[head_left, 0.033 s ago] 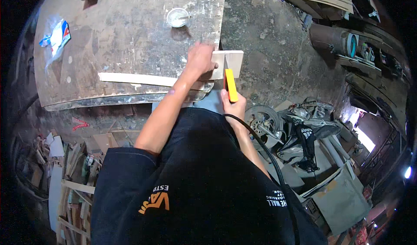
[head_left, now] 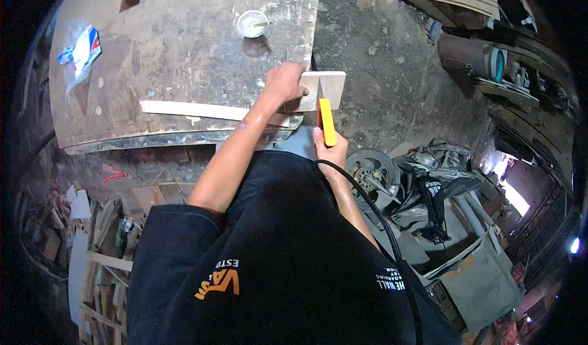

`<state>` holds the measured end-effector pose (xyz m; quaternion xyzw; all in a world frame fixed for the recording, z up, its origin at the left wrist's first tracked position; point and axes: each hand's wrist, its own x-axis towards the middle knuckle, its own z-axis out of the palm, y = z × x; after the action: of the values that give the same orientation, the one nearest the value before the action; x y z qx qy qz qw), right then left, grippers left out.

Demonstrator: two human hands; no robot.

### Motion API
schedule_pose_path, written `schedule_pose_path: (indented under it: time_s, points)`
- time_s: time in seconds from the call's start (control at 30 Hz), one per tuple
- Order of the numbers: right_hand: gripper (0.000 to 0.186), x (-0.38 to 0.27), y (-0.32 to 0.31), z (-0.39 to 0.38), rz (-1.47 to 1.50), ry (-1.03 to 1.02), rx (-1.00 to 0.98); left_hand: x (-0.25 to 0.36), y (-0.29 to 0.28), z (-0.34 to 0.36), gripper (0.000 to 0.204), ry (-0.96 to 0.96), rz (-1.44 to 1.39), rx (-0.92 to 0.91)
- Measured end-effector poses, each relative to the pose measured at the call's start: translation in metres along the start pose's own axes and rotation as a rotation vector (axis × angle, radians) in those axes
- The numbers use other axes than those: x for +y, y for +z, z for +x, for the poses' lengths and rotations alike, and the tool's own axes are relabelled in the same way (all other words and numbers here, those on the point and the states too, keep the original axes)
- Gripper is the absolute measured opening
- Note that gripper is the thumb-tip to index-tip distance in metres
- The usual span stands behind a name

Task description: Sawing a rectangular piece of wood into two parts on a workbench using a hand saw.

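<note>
Head view: the left hand (head_left: 285, 83) clamped the pale board (head_left: 332, 88) by its left side at the table's (head_left: 184, 51) edge; the right hand (head_left: 331, 148) gripped the yellow-handled saw (head_left: 326, 121), blade meeting board right of the left grip.

Left of our left hand (head_left: 284, 84), we can pass over open worktable (head_left: 177, 57); the wooden strip (head_left: 193, 110) lies nearer us, the cup (head_left: 252, 22) beyond, the handsaw (head_left: 326, 123) rightward.
</note>
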<state>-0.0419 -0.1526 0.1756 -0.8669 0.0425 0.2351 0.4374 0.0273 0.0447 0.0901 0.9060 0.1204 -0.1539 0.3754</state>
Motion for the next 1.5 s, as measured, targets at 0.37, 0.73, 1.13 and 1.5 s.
schedule_pose_path:
  time_s: [0.37,0.73,1.13,1.5]
  points:
    - [0.034,0.004,0.0,-0.012,0.061,-0.081,0.086,0.016,-0.001,-0.036,0.022,0.237,-0.278,0.173]
    - [0.039,0.064,0.042,0.025,0.387,-0.143,0.023,-0.006,0.019,-0.016,0.032,0.369,-0.034,0.251]
    - [0.033,0.069,0.067,0.02,0.325,-0.184,0.264,0.004,0.013,0.019,0.011,0.396,0.394,-0.029]
    - [0.032,0.066,0.062,0.026,0.313,-0.272,0.261,-0.001,0.01,0.026,0.01,0.377,0.412,0.012]
